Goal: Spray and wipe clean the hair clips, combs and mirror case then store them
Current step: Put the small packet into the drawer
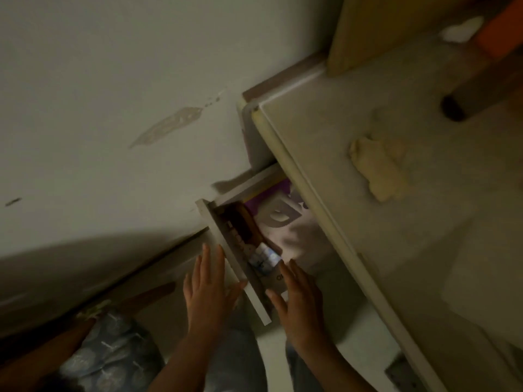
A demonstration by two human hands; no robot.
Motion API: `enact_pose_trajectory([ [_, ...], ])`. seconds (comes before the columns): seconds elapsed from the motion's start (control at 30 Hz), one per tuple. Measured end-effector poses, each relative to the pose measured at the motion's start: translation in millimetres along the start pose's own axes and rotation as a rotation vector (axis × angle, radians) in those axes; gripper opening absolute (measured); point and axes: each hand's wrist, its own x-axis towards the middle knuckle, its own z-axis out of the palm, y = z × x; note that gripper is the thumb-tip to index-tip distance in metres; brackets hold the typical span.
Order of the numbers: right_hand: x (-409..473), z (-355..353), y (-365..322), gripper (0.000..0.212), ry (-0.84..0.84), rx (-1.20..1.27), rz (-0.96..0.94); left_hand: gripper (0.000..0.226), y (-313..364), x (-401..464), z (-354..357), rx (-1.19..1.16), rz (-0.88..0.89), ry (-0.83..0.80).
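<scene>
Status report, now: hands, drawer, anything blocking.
Left hand open, flat on pale drawer front. Right hand open, inside the drawer. Purple-and-white packet inside; no blockage visible.

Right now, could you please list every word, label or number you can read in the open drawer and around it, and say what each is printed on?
"OM" or similar: dark letters, cut off and blurred, on the white card or box in the open white drawer, by the right hand; not surely readable.
Purple and white printed packet: only large grey shapes, no legible word.
Small white and blue wrapper: print too blurred to read.
Nothing else carries text.
</scene>
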Motion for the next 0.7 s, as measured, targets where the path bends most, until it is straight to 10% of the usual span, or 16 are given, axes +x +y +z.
enact_pose_trajectory([
  [0.27,-26,49,-17,0.075,0.029,-0.048,0.118,0.103,-12,6,-11,-0.013,0.177,-0.065],
  [0.4,-26,72,-30,0.072,0.074,-0.131,0.215,0.073,-23,10,-21,-0.018,0.326,-0.08],
  [0.7,-20,93,-41,0.055,0.486,0.098,0.217,0.059,-50,28,-25,0.106,0.568,-0.004],
])
